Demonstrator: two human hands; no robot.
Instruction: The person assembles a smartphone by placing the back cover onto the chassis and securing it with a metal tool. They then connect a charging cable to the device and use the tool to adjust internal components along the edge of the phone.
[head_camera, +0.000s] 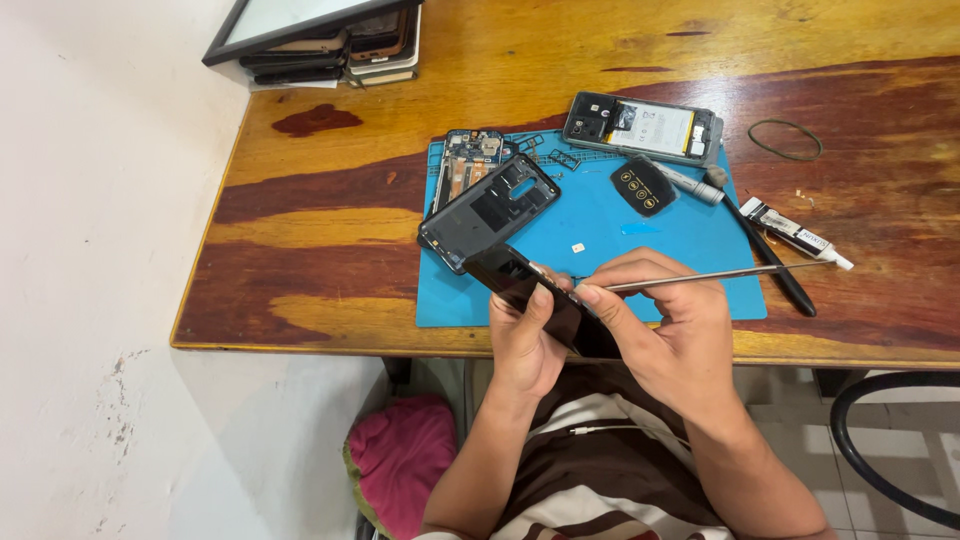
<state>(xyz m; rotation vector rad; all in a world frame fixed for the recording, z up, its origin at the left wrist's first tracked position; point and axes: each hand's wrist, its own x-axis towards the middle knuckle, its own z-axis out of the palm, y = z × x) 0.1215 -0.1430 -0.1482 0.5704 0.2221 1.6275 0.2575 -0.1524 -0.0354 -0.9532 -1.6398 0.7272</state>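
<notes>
Prying dark phone (545, 305), clamped in left hand (525, 340) over near table (330, 250) edge; right hand (665, 335) pinches metal rod (700, 278), tip at phone edge. Best: steady frame, shallow angle, light pressure. Blue mat (620, 240) holds opened phone (645, 127), back frame (490, 210). White wall left.
</notes>
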